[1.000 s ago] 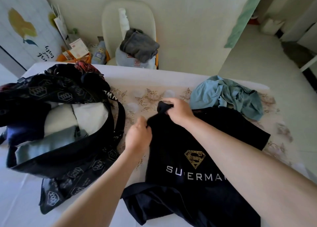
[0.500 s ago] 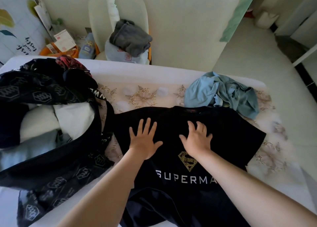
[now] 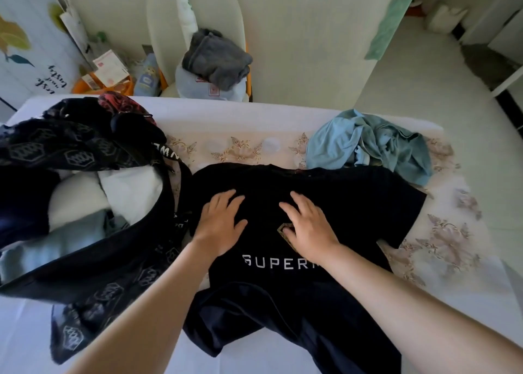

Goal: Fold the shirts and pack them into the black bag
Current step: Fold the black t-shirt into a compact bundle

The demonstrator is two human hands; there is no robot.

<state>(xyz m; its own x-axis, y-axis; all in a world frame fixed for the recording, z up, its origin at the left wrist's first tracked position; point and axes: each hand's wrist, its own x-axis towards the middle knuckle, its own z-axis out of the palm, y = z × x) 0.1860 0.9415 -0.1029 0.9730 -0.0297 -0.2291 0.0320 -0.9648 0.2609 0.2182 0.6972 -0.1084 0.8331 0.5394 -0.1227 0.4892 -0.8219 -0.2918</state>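
A black T-shirt (image 3: 353,198) with a gold emblem and white lettering lies spread face up on the table, its hem hanging over the near edge. My left hand (image 3: 220,223) rests flat on its left chest, fingers straight. My right hand (image 3: 308,226) presses flat beside it, covering part of the emblem. The black bag (image 3: 93,263) with a printed pattern sits open at the left, holding folded white and light blue clothes. A crumpled light blue shirt (image 3: 368,144) lies at the table's far right.
The table (image 3: 452,266) has a floral cloth under the shirt. Behind it stands a pale chair (image 3: 198,14) with a grey garment and a plastic bag on the seat. Boxes and bottles crowd the floor at the far left. Open floor lies to the right.
One second ago both hands pinched the shirt's shoulder area. They let go, laid the shirt flat, and now press on its chest, fingers closer together than half a second ago.
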